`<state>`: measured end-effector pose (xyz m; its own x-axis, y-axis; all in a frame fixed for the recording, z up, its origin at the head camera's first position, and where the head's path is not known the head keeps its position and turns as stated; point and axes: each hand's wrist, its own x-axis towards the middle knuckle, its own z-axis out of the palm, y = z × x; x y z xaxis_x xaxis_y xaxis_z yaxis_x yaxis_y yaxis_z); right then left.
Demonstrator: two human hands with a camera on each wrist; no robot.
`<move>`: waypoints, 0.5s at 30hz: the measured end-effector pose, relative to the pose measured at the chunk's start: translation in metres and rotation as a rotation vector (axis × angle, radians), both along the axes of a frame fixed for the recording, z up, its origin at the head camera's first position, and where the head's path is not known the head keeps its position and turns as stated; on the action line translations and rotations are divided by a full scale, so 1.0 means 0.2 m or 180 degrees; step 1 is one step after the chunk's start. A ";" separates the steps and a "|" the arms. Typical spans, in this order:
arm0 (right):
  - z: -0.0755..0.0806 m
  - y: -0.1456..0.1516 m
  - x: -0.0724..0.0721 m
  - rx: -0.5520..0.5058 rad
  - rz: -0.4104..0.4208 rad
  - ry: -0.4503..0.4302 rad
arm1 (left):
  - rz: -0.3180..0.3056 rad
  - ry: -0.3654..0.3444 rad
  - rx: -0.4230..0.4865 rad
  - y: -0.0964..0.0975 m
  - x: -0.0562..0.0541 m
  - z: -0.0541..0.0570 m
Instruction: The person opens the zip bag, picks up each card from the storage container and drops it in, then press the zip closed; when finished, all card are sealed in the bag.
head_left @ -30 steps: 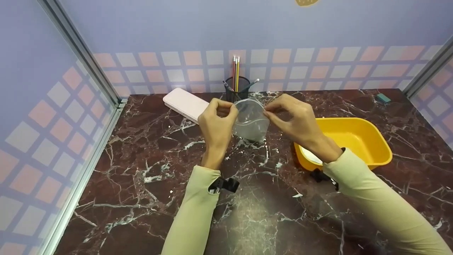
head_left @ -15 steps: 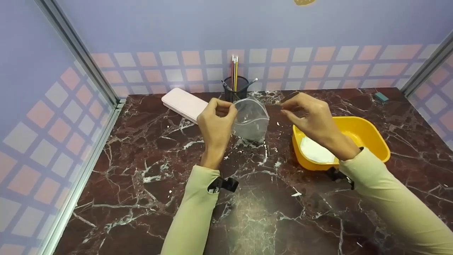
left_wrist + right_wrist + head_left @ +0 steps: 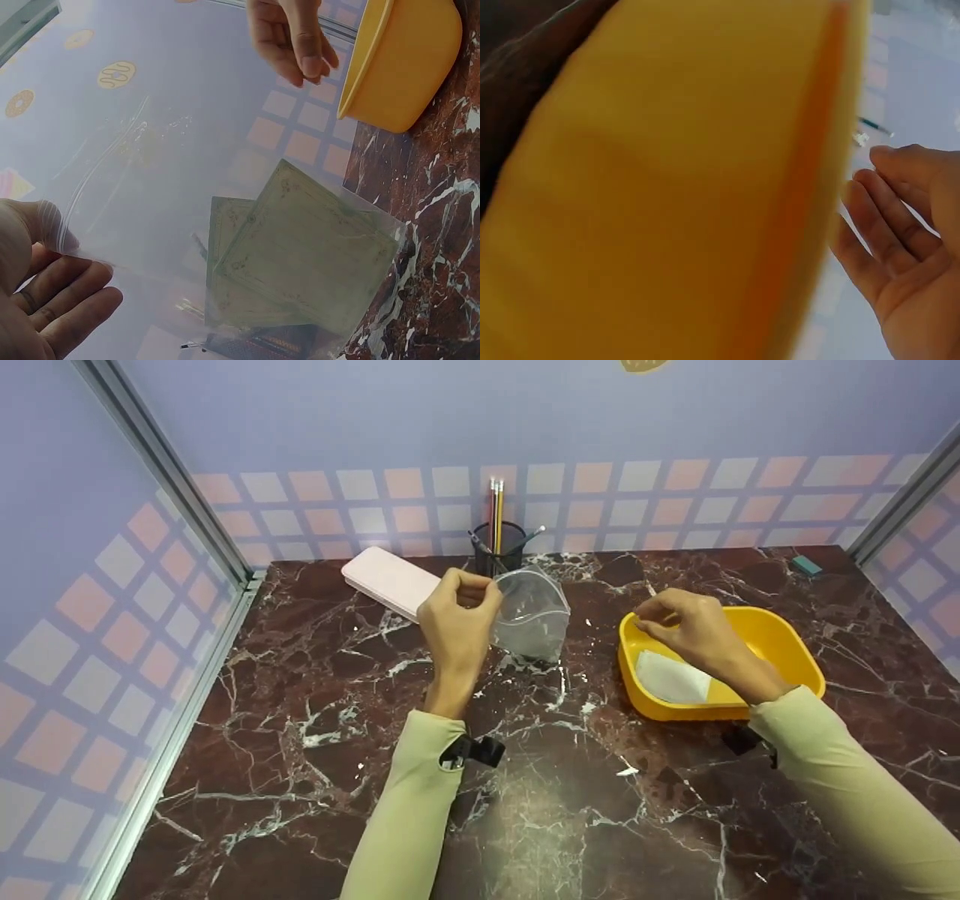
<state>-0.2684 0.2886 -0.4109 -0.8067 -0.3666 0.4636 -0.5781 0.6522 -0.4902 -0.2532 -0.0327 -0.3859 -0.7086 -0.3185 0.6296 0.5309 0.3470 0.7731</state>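
Note:
My left hand (image 3: 459,619) pinches the top edge of a clear zip bag (image 3: 534,619) between thumb and fingers. The bag hangs with its lower end at the marble tabletop. Two square greenish sheets (image 3: 307,247) with patterned borders lie overlapped inside it, as the left wrist view shows. To the right, my right hand (image 3: 694,631) is over the near-left part of a yellow basin (image 3: 799,660), its fingers loosely bent with nothing between them. Below that hand, a flat white packet or sheet (image 3: 671,679) lies in the basin.
A black mesh pencil cup (image 3: 512,544) with several pencils stands behind the bag. Left of it lies a pale pink case (image 3: 390,579). A small teal block (image 3: 807,565) sits at the back right. White crumbs dot the marble tabletop (image 3: 360,780); walls rise behind and beside it.
My right hand has let go of the bag's right edge and moved right, over the yellow basin. The left hand has kept its pinch and stayed almost still.

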 end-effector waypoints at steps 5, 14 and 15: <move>-0.05 0.07 -0.01 0.0201 -0.0014 -0.0367 | 0.0040 0.0018 -0.0052 0.00 0.00 0.00; -0.13 0.16 -0.03 0.0667 0.0017 -0.0822 | 0.0012 0.0029 -0.0039 0.00 0.00 0.00; -0.14 0.16 -0.03 0.0700 0.0030 -0.0836 | 0.0011 0.0032 -0.0039 0.00 0.00 0.00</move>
<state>-0.2751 0.3211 -0.4381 -0.8841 -0.4428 0.1495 -0.4574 0.7541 -0.4714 -0.2525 -0.0326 -0.3856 -0.7011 -0.3131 0.6406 0.5375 0.3583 0.7634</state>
